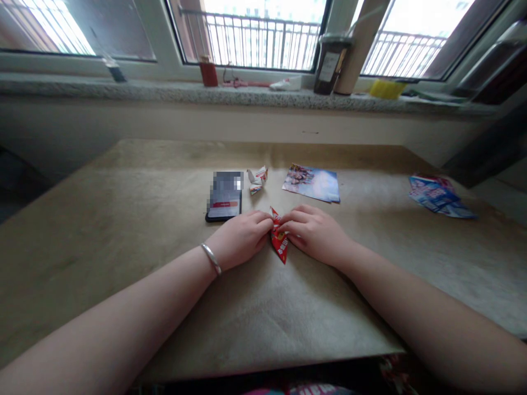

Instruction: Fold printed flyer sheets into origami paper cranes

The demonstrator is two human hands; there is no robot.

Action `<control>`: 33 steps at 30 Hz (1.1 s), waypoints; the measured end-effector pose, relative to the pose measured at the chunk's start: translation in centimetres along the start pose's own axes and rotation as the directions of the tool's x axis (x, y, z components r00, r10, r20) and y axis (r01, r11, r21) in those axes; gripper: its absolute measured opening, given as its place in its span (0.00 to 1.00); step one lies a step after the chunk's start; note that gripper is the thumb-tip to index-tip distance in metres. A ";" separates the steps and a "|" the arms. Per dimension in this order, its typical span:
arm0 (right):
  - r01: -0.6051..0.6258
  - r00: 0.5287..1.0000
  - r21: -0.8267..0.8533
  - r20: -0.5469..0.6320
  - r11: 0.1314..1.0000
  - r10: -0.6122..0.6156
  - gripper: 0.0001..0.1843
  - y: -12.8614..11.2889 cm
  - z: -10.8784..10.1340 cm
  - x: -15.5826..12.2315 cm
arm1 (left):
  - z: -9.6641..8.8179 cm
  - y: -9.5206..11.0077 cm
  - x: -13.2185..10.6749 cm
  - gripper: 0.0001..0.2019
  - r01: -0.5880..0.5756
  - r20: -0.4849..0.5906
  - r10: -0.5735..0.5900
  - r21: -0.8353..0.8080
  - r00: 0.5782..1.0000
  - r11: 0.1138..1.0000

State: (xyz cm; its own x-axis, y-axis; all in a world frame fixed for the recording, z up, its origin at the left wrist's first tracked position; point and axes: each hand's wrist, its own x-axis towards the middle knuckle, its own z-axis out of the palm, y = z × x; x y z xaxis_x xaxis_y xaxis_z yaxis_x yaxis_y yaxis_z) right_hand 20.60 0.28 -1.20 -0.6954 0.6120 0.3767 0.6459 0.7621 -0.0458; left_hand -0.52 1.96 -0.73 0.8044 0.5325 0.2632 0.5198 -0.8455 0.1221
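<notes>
A folded piece of red printed paper lies on the table between my hands, narrow and pointed at both ends. My left hand, with a silver bangle at the wrist, pinches its left edge. From the other side my right hand grips the same paper with bent fingers. The fingertips cover part of the paper's upper half. Just beyond my left hand lies a phone with a lit, blurred-out screen. To its right sits a small folded figure of white, red and patterned paper.
Flat printed sheets lie beyond my right hand, and a fanned pile of blue and red printed papers is at the right. Behind the table, a stone windowsill holds a red container, a dark lidded cup and a yellow item.
</notes>
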 end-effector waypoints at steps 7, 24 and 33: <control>0.035 0.997 -0.151 0.067 0.988 -0.025 0.09 -0.7 -0.7 0.2 | 0.2 0.2 -0.1 0.08 0.046 -0.004 -0.047 -0.068 0.999 0.997; 0.007 1.000 0.099 -0.017 0.995 -0.005 0.06 0.3 -0.3 0.3 | 0.3 0.3 -0.1 0.08 0.046 -0.023 -0.048 -0.105 0.999 0.993; -0.082 0.993 0.341 -0.050 0.936 0.105 0.04 0.7 0.3 0.2 | -0.6 1.0 0.0 0.08 0.056 0.007 -0.056 -0.083 0.998 0.995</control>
State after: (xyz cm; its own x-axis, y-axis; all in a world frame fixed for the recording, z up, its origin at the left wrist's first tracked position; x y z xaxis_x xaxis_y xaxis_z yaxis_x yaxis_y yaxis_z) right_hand 20.85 1.01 -1.41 -0.6067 0.6776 0.4157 0.5546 0.7354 -0.3893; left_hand -0.15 1.08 -0.06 0.7762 0.5789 0.2496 0.5382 -0.8147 0.2157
